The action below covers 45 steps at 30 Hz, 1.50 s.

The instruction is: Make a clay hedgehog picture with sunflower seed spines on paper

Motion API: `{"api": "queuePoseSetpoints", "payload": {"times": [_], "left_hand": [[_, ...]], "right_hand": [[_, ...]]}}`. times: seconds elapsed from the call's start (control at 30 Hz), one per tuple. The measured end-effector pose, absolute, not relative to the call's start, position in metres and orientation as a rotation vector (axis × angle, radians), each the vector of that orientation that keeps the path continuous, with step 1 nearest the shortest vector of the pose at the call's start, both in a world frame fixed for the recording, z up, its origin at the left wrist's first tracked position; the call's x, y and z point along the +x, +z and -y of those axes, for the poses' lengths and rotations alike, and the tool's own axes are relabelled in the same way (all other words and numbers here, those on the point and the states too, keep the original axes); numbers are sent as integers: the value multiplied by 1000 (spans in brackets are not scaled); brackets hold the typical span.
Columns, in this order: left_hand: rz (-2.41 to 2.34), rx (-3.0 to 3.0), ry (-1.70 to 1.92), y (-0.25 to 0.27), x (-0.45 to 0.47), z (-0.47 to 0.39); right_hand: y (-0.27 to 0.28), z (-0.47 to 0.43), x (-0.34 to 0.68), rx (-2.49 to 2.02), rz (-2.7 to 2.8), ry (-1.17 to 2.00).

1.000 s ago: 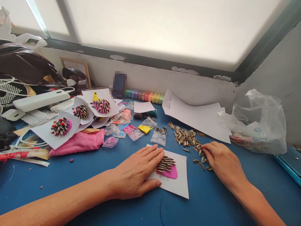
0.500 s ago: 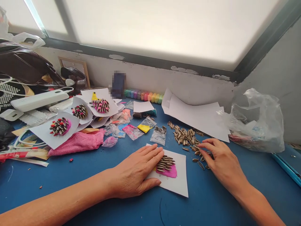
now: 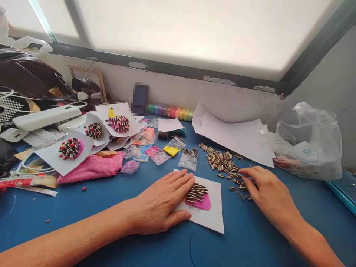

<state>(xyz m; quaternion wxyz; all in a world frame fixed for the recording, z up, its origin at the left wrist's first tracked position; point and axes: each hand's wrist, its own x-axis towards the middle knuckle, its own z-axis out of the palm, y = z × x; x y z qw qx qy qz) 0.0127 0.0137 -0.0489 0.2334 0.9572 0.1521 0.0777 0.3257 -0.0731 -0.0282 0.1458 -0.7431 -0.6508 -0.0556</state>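
My left hand (image 3: 167, 204) lies flat, fingers stretched out, on the left part of a white paper (image 3: 214, 218). Beside its fingertips is a flat piece of pink clay (image 3: 204, 204), with rows of striped sunflower seeds (image 3: 197, 193) set on it. A bit of yellow clay shows at the edge of the hand, which hides the rest. My right hand (image 3: 268, 193) is over the near right side of a loose pile of sunflower seeds (image 3: 219, 160). Its thumb and forefinger are bent together in a pinch; what lies between the tips is too small to make out.
Small bags of coloured clay, one yellow (image 3: 171, 150), lie behind the paper. At left are finished seed-covered clay pieces (image 3: 69, 149) on paper, a pink cloth (image 3: 94, 168) and a white power strip (image 3: 47, 118). A clear plastic bag (image 3: 314, 148) stands at right, near a folded white sheet (image 3: 236, 139).
My right hand has shifted slightly to the right over the seeds, its fingertips drawing back from the pile. My left hand still rests on the paper. The whole view has moved a little.
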Motion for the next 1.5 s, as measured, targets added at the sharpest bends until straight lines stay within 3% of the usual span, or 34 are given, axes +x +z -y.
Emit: {"api": "queuePoseSetpoints", "payload": {"times": [0.6,1.03,1.5], "left_hand": [[-415,2628,215,-48,13,-13],[-410,2621,238,-50,12,-14],[-409,2620,234,-48,12,-14]], "right_hand": [[-34,69,311,-2045,1939,-122],[-13,78,322,-2281,1721,-283],[-16,76,317,-2146,1760,-111]]}}
